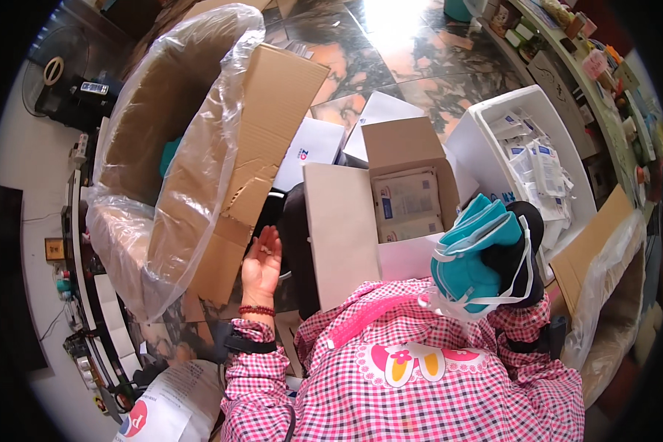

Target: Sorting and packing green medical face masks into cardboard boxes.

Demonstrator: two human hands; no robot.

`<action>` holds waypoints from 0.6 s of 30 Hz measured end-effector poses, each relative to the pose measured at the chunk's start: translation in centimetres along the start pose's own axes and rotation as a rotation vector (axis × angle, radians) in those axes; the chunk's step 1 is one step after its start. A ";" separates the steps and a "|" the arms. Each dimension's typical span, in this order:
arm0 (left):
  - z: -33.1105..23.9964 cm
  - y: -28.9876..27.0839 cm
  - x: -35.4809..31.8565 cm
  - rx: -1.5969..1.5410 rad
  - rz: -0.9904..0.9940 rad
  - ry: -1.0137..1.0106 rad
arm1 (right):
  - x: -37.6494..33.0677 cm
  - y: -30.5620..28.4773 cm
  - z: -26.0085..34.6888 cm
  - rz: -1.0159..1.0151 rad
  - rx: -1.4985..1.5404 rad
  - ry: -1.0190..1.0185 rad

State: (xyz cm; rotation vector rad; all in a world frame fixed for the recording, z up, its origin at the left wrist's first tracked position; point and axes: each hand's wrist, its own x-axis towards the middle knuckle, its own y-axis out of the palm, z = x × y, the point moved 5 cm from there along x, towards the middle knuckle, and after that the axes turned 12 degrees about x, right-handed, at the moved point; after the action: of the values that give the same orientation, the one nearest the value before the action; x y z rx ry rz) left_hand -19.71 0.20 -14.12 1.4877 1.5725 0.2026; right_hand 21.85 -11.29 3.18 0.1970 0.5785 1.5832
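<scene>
Left hand (261, 264) is open, palm up with fingers loosely spread, hanging free beside the flap of the big plastic-lined carton (199, 147). Right hand (512, 254), in a dark glove, is clamped on a stack of teal face masks (470, 250) with white straps, held just past the right edge of the small open box (394, 206) of flat packets on the lap. I'd say keep that grip firm and square so the stack doesn't fan out, gather the dangling straps, and use the free hand to steady a box flap. White bin (493, 121) of sachets sits at the right.
</scene>
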 end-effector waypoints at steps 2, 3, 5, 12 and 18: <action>0.3 -1.3 0.6 -0.007 0.021 0.011 | -0.1 0.2 -0.3 0.023 -0.033 0.016; 0.5 -1.3 0.7 -0.014 0.051 0.012 | -0.3 0.3 -0.4 0.035 -0.051 0.022; 0.6 -2.4 1.2 -0.013 0.081 0.016 | -0.5 0.6 -0.5 0.039 -0.116 0.015; 0.3 -5.4 3.1 0.258 -0.074 0.053 | 0.9 2.0 0.1 0.019 -0.799 -0.148; -0.1 -6.6 2.5 1.049 -0.455 0.072 | 0.9 5.3 1.6 0.145 -1.434 -0.595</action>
State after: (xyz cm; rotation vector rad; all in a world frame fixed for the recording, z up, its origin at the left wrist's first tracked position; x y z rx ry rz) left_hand -24.00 0.67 -19.75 1.7854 2.1618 -0.9771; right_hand 17.83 -10.00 6.86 -0.3810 -1.0739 1.6175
